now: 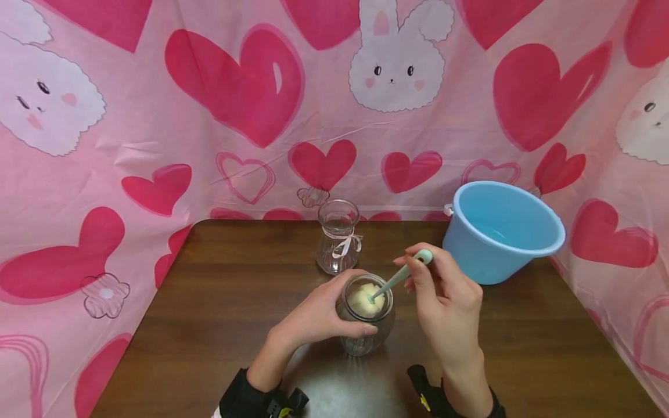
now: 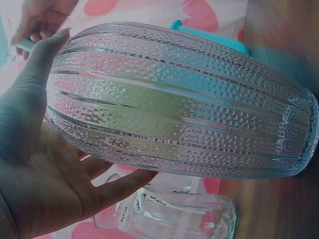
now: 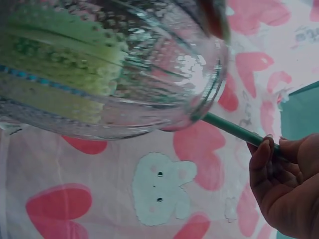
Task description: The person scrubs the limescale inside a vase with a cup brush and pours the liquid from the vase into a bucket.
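on the table [image 1: 219,302] (wood), left hand [image 1: 313,316] clasps jar [image 1: 366,325]; right hand [image 1: 444,296] pinches brush [image 1: 399,276].

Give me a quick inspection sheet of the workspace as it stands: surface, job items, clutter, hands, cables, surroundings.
Surface: dark wooden table.
Job's things: ribbed glass jar standing on the table; green-handled brush reaching in through its mouth, pale yellow brush head inside.
Clutter: second glass jar with a ribbon tied round its neck behind; blue bucket at the right rear.
Grippers: left hand grips the ribbed glass jar; right hand pinches the brush handle.
Cables: nothing seen.
Surroundings: pink cloth with hearts and rabbits on three sides.
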`<state>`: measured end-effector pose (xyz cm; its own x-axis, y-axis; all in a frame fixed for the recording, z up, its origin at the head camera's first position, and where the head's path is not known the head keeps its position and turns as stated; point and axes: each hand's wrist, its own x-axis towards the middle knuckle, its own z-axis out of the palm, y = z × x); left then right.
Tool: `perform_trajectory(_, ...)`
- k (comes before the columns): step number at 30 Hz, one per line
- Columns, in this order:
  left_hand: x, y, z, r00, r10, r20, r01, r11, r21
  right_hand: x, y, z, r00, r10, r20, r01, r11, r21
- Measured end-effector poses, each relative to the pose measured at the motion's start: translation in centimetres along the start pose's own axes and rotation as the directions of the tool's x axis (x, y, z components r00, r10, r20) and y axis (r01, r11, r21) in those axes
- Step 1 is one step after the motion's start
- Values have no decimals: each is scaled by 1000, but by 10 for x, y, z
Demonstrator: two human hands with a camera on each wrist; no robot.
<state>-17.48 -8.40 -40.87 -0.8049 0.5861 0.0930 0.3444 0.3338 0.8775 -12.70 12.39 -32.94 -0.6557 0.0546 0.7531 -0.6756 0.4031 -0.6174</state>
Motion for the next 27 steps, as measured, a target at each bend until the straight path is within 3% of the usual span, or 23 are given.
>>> perform_trajectory(5,0,0,0,1000,-19,12,20,1000,-5,0,13,11,988,102,119,-88,989,-117)
perform_trajectory(7,0,-1,0,1000,-22,15,22,1000,-11,-1,16,14,985,101,137,-81,986,-147)
perform_trajectory(9,0,-1,1,1000,-18,14,18,1000,-16,-2,16,15,990,80,114,-62,987,-149)
perform_trajectory(12,0,0,1,1000,-8,7,8,1000,-8,-4,11,13,999,-23,26,26,994,-109)
perform_trajectory(16,0,0,1,1000,-1,-1,1,1000,12,-3,6,8,987,-135,-82,129,989,-76)
perform_trajectory(18,0,0,1,1000,2,-1,-2,1000,14,-2,7,8,985,-141,-97,133,988,-83)
perform_trajectory(23,2,0,-1,1000,16,4,-16,1000,4,1,17,13,998,-58,8,59,991,-117)
perform_trajectory(27,2,0,-1,1000,17,4,-17,1000,5,0,25,19,991,31,131,-12,989,-147)
